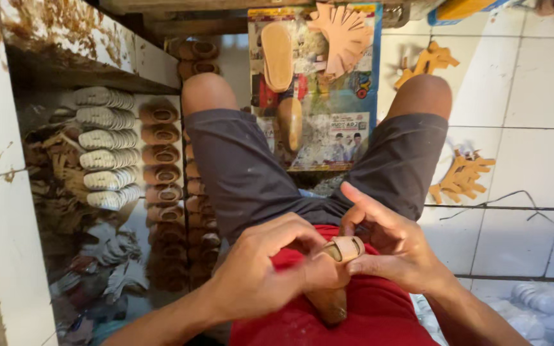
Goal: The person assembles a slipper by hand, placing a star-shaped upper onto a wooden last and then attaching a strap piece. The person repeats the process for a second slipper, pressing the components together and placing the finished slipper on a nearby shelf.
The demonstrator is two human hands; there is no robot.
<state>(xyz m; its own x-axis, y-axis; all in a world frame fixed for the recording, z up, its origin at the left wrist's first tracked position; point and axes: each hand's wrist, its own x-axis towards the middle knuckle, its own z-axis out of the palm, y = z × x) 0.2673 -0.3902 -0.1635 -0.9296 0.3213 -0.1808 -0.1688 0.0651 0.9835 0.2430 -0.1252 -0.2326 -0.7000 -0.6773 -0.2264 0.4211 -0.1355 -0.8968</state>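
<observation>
Gripped in both hands over the lap — a small tan sandal [343, 248], toe strap up, against a red shirt [354, 314]. Left hand [261, 272] clenched around its body and brown sole; right hand [386, 240] pinching the strap from the side, forefinger raised. Beyond the knees, on a printed sheet [347, 138] — two bare soles [278, 56] and fanned tan straps [344, 32]. Left, rows of finished sandals [160, 154] beside stacked white soles [105, 147]. Right, strap cut-outs [461, 176] on white tiles [540, 83].
</observation>
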